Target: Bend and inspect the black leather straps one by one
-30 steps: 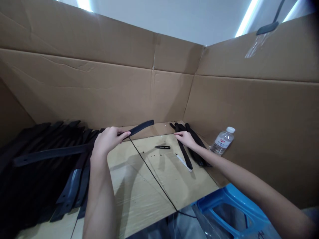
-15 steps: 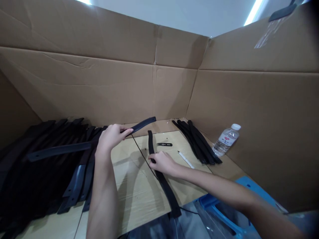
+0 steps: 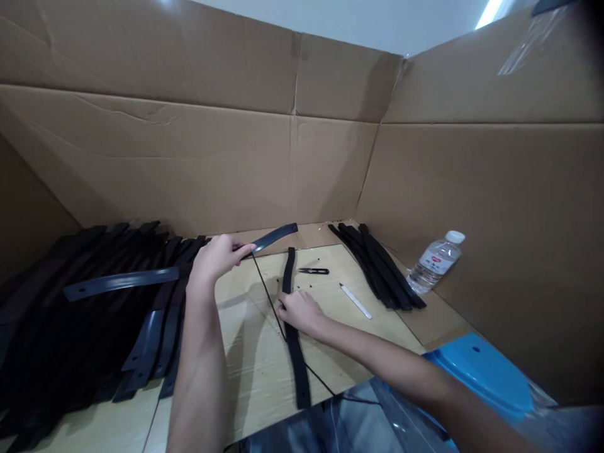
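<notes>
strip [image 3: 296, 362] shifted from right pile [image 3: 384, 270] to middle of board [image 3: 248, 390] over past second; now lies across cord [image 3: 265, 284], right hand [image 3: 301, 312] pinching it, snips [image 3: 315, 271] just beside. left hand [image 3: 218, 257] pinches second strip [image 3: 276, 237], one end over left pile [image 3: 61, 333].

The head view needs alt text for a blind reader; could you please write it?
The left hand holds a black strip, the right hand a second strip crossing over a cord, at a table. A pile of strips is at left; snips, a white pencil, more strips and a bottle are at right, within cardboard walls.
</notes>
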A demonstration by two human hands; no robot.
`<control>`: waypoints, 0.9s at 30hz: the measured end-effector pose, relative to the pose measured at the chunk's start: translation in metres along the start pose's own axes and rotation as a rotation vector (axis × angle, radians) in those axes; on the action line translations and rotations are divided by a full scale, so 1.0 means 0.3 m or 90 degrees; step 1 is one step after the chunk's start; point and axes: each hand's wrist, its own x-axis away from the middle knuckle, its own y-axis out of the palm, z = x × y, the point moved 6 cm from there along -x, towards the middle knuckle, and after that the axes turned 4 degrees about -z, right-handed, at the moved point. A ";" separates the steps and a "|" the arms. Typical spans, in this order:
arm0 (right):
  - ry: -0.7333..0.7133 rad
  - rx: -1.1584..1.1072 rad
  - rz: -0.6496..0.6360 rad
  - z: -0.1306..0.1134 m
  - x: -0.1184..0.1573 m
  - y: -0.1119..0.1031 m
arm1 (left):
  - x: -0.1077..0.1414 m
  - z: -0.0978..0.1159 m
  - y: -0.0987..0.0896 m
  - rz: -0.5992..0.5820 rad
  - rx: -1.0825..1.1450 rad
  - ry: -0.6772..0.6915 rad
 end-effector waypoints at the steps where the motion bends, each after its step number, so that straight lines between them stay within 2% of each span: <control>1: 0.001 -0.001 -0.001 -0.004 -0.001 0.001 | -0.001 0.002 0.001 0.000 0.001 0.004; 10: 0.024 -0.016 0.003 -0.015 -0.011 0.012 | 0.008 0.026 -0.010 0.007 0.016 0.028; 15: 0.026 -0.026 0.010 0.016 -0.025 0.026 | 0.029 0.056 -0.028 0.014 0.007 0.040; 19: 0.049 -0.026 0.030 0.092 -0.043 -0.006 | 0.040 0.074 -0.035 0.009 0.017 0.038; 24: 0.094 0.005 0.092 0.229 -0.086 -0.090 | 0.041 0.085 -0.036 -0.005 0.018 0.038; 27: 0.104 0.025 0.105 0.307 -0.118 -0.106 | 0.042 0.091 -0.036 -0.018 0.017 0.036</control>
